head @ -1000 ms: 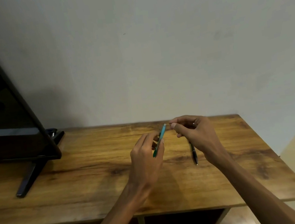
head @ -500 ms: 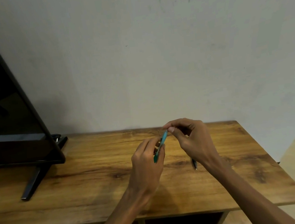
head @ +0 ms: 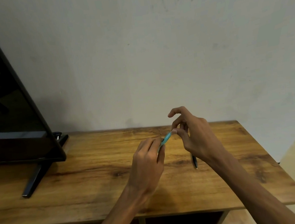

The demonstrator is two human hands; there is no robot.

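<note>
A thin teal pen (head: 166, 138) is held slanted above the wooden table (head: 95, 176). My left hand (head: 147, 166) grips its lower part, with the fingers curled round it. My right hand (head: 193, 134) pinches the pen's upper tip between thumb and a finger, while the index finger is lifted free. A dark pen (head: 194, 161) lies on the table under my right wrist, mostly hidden by it.
A black flat screen (head: 5, 105) on a stand with a slanted foot (head: 33, 181) fills the left of the table. A pale wall (head: 153, 54) rises right behind the table. The table's right edge (head: 274, 160) drops to the floor.
My right index finger has lifted off the pen's tip and the hand has opened up a little. The left hand keeps its hold. The view has tilted slightly.
</note>
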